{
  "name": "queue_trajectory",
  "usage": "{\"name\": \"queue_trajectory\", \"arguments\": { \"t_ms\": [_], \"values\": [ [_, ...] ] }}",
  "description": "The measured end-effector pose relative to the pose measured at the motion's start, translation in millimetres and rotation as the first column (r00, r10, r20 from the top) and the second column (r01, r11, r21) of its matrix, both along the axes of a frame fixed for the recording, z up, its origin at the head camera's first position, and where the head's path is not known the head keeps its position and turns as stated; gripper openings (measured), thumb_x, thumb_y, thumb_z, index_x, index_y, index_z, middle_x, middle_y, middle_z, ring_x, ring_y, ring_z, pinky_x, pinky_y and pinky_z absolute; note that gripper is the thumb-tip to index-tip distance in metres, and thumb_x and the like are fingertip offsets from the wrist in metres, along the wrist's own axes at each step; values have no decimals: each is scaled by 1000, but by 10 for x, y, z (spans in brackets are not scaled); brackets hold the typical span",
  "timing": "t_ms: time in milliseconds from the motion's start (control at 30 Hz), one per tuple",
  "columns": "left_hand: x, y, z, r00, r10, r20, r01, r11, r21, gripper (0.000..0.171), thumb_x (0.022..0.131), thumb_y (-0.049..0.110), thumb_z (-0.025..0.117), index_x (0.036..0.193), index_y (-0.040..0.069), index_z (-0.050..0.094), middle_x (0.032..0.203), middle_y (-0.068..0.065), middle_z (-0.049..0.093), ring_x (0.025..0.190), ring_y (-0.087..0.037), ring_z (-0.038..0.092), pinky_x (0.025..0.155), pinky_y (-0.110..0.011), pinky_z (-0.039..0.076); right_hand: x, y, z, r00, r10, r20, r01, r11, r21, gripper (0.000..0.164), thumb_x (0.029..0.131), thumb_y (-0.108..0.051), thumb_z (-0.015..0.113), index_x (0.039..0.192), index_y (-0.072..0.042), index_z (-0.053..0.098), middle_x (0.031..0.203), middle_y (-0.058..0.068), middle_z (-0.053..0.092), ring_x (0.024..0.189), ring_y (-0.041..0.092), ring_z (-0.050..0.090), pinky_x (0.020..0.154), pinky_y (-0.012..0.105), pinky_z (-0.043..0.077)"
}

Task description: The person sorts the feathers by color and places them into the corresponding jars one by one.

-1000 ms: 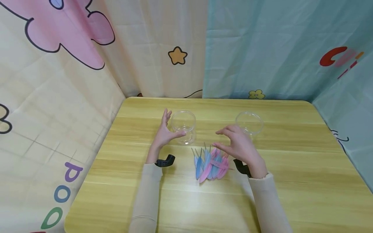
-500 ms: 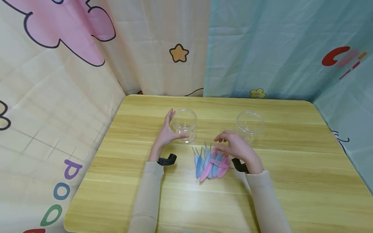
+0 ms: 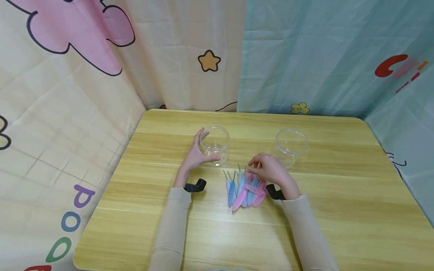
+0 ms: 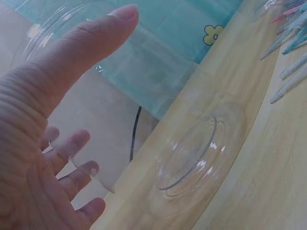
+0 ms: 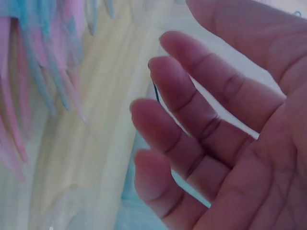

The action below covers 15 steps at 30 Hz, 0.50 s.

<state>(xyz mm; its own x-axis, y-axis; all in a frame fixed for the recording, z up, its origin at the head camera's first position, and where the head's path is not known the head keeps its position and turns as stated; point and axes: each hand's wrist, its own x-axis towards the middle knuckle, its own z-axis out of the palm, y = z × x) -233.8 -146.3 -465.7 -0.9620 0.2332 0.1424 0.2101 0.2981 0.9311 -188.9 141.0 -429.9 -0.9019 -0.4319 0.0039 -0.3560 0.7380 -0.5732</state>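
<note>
A clear cup (image 3: 219, 145) stands upright at the left of the table. Curved about its left side is my left hand (image 3: 194, 157), thumb across the front. The left wrist view shows the fingertips (image 4: 79, 139) on the far side of the clear wall and the base of the cup on the wood. Pink and blue feathers (image 3: 240, 192) lie in a row at the middle, quills pointing away. Over their quill ends hovers my right hand (image 3: 271, 171), its fingers loosely bent. Nothing shows between those fingers in the right wrist view.
A second clear cup (image 3: 292, 145) stands upright behind the right hand. The wooden table (image 3: 135, 226) has a rounded far edge against printed curtains (image 3: 305, 56). A black wrist camera (image 3: 196, 186) sits on each wrist.
My right hand has come down and slightly left toward the feathers, its fingers bending more. The left hand has moved in slightly around the cup. The head view has shifted a little.
</note>
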Motion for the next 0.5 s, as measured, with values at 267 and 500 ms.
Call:
{"name": "queue_trajectory", "arguments": {
  "t_ms": [267, 500],
  "values": [
    [-6, 24, -3, 1000, -17, 24, 17, 1000, -10, 116, 67, 15, 88, 153, 14, 9, 152, -9, 27, 139, -34, 17, 106, -60, 14, -48, -30, -72, 992, -63, 112, 58, 997, 43, 19, 85, -28, 73, 86, -10, 70, 71, -1, 59, 59, 15, 51, 52, 29, 44],
    [11, 14, -6, 1000, 11, 20, -11, 999, -47, 111, 64, 27, 89, 152, 23, 20, 150, 2, 31, 137, -25, 24, 106, -55, 20, -100, -74, -81, 982, -89, 169, 76, 994, 81, 20, 87, -28, 71, 78, -10, 67, 66, 0, 57, 53, 15, 51, 48, 28, 44]
  ]
}}
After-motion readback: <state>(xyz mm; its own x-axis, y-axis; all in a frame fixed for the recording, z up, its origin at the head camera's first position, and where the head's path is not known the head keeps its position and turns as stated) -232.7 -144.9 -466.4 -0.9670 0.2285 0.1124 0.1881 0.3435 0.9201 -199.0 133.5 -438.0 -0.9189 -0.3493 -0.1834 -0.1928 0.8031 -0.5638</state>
